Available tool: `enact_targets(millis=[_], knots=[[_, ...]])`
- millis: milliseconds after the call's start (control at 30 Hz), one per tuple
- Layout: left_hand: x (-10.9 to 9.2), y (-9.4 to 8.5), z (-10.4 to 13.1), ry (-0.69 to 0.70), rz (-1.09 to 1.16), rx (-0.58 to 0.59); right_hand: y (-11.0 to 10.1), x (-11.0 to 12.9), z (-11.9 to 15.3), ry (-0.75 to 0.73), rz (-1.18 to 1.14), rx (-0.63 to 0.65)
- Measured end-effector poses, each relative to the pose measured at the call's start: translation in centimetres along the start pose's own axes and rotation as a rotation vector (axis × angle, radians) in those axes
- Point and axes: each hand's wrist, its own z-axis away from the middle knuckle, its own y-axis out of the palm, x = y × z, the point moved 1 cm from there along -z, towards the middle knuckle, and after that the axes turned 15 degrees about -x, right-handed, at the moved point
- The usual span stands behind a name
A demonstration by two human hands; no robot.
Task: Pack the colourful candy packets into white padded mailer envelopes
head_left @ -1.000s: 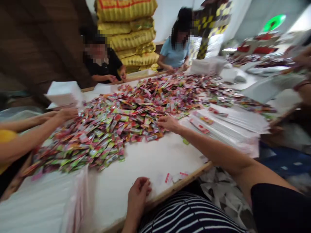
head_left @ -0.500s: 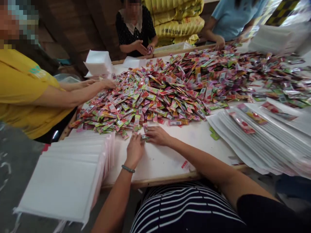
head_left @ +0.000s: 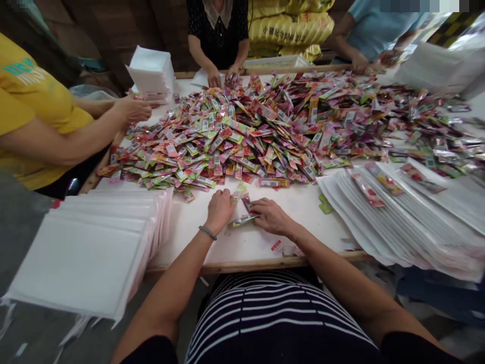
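My left hand, with a band at the wrist, is just above the white tabletop near the front edge. Its fingers are curled, with a small green packet at the tips. Facing it, my right hand pinches a silver-and-green packet that points left. A reddish packet also sticks out by its fingers. Just beyond both hands begins a wide heap of colourful small packets. Part of what each hand grips is hidden by the fingers.
White bags are stacked at left and fanned out at right, with several packets on the right ones. Three co-workers stand around the table. A white stack and a white basket lie beyond the heap.
My hands have moved apart, the right one shifting to the right, and packets now show between them. The co-worker in yellow has drawn their hands back from the heap.
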Motion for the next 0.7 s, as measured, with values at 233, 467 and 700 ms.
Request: enact_targets(millis=[233, 467, 700], knots=[[1.3, -0.6, 0.0, -0.011, 0.169, -0.06, -1.3, -0.1, 1.5, 0.129, 0.052, 0.018], [1.8, -3.8, 4.9, 0.351, 0.405, 0.045, -4.4, -0.7, 1.6, 0.059, -0.06, 0.106], [1.4, -1.5, 7.1, 0.569, 0.27, 0.234, -3.5, -0.8, 1.6, 0.168, 0.189, 0.091]])
